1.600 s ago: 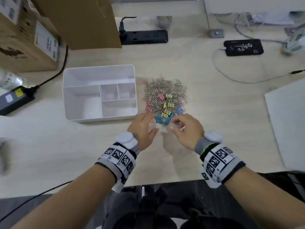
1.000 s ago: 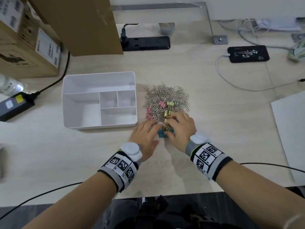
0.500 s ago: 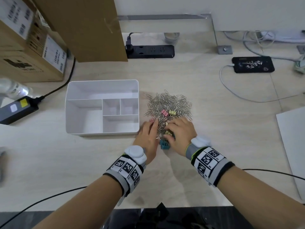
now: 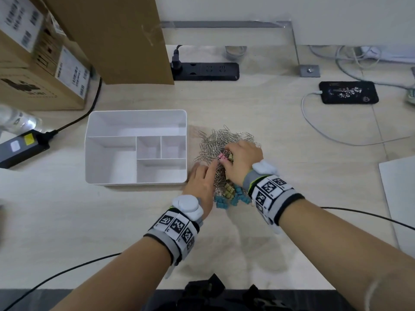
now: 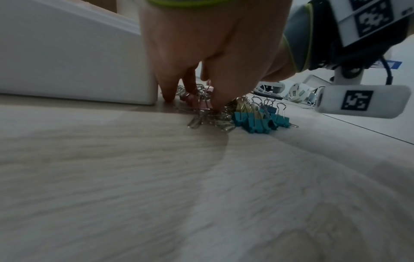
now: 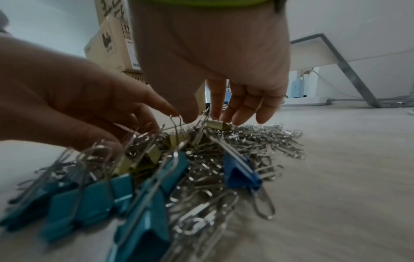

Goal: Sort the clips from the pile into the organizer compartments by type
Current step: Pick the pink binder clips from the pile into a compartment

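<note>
The white organizer with several bare compartments stands left of the pile of silver paper clips. Teal binder clips and yellow binder clips lie at the pile's near edge. A blue binder clip lies to their right. My left hand rests its fingertips on the pile's left side, beside a pink binder clip. My right hand hangs over the middle, fingers loose, tips touching another pink clip and a yellow one.
Cardboard boxes stand at the back left, with a black power strip beside them. A phone on a cable lies at the back right, a black adapter at the left, a white sheet at the right.
Both hands have moved from the pile's near edge farther into it. The teal and yellow binder clips that they covered now lie in the open behind the wrists.
</note>
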Demonstrator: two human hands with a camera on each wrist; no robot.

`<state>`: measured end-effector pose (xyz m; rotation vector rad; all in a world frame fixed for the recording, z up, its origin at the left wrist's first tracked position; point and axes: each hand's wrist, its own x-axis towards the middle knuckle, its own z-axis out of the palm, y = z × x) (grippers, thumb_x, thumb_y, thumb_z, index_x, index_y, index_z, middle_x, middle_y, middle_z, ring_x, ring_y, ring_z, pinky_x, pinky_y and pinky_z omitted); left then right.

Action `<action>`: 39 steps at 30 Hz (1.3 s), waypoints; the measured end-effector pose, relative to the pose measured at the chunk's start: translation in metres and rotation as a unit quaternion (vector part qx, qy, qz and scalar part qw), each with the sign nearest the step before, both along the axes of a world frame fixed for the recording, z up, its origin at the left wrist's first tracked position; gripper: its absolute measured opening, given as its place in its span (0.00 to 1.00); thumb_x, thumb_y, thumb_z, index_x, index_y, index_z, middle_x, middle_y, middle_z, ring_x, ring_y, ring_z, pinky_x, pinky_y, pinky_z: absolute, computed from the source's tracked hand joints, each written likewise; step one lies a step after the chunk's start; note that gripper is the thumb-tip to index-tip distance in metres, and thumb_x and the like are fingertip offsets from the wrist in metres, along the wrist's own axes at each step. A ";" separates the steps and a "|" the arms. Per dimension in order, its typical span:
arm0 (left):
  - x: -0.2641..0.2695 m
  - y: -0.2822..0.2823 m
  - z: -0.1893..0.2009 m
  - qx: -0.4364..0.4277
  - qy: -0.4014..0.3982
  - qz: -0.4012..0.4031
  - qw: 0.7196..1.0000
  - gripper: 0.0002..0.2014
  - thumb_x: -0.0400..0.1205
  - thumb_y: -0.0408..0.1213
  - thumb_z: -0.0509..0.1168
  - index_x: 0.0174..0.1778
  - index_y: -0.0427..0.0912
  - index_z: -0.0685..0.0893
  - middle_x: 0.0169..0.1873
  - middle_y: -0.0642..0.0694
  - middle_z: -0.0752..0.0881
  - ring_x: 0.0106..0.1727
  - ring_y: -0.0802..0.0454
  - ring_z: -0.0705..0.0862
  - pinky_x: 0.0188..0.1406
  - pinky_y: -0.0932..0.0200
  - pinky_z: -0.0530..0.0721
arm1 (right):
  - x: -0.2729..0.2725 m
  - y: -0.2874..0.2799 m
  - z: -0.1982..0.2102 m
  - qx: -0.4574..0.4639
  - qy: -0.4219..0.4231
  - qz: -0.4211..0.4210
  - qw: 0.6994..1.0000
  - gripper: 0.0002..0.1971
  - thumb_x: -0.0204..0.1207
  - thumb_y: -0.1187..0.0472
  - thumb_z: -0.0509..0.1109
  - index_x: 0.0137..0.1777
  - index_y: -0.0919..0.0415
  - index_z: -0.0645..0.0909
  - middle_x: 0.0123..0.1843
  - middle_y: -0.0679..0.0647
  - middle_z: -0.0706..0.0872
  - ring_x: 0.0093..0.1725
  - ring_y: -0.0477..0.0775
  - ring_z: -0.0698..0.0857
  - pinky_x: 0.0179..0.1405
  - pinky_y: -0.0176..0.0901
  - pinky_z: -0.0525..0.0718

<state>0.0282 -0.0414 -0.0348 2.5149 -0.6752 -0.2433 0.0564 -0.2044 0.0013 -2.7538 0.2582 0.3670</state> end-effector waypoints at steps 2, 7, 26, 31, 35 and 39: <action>-0.001 0.002 0.004 -0.019 -0.001 0.009 1.000 0.45 0.60 0.14 0.75 0.76 0.34 0.72 0.48 0.35 0.82 0.50 0.31 0.83 0.45 0.42 0.86 | 0.003 0.002 -0.003 0.000 0.003 -0.015 1.000 0.17 0.78 0.45 0.64 0.64 0.48 0.77 0.62 0.54 0.80 0.65 0.61 0.75 0.65 0.53 0.71; -0.003 0.012 0.008 -0.044 0.022 -0.006 0.999 0.35 0.69 0.17 0.74 0.73 0.35 0.77 0.43 0.37 0.84 0.42 0.37 0.83 0.37 0.42 0.87 | 0.000 0.001 -0.003 0.045 -0.015 -0.049 0.998 0.08 0.77 0.45 0.67 0.47 0.46 0.83 0.52 0.50 0.83 0.58 0.58 0.77 0.57 0.49 0.71; -0.015 0.037 0.016 -0.165 -0.018 0.041 0.985 0.12 0.79 0.24 0.65 0.55 0.31 0.89 0.42 0.41 0.86 0.37 0.51 0.82 0.36 0.57 0.83 | -0.036 -0.005 0.028 0.366 -0.093 -0.193 0.906 0.06 0.69 0.59 0.78 0.37 0.52 0.83 0.40 0.49 0.90 0.38 0.51 0.88 0.43 0.50 0.90; -0.022 0.036 0.023 -0.235 0.053 0.126 0.962 0.13 0.81 0.22 0.66 0.57 0.36 0.89 0.51 0.44 0.90 0.46 0.56 0.90 0.46 0.60 0.88 | -0.047 0.009 0.036 0.413 -0.024 -0.190 0.890 0.07 0.76 0.66 0.71 0.42 0.52 0.82 0.38 0.60 0.88 0.26 0.47 0.85 0.30 0.48 0.86; -0.016 0.031 0.035 -0.286 0.180 0.240 0.910 0.12 0.81 0.24 0.68 0.56 0.42 0.89 0.42 0.52 0.91 0.41 0.59 0.91 0.44 0.69 0.85 | -0.054 0.020 0.023 0.384 0.023 -0.150 0.911 0.13 0.75 0.67 0.69 0.38 0.46 0.82 0.30 0.54 0.85 0.29 0.64 0.82 0.34 0.62 0.86; -0.013 0.031 0.043 -0.333 0.229 0.247 0.881 0.15 0.80 0.25 0.71 0.50 0.54 0.88 0.45 0.51 0.92 0.44 0.49 0.92 0.48 0.57 0.89 | -0.056 0.029 0.019 0.385 0.039 -0.142 0.911 0.04 0.75 0.57 0.72 0.43 0.46 0.82 0.35 0.49 0.87 0.29 0.46 0.80 0.36 0.50 0.83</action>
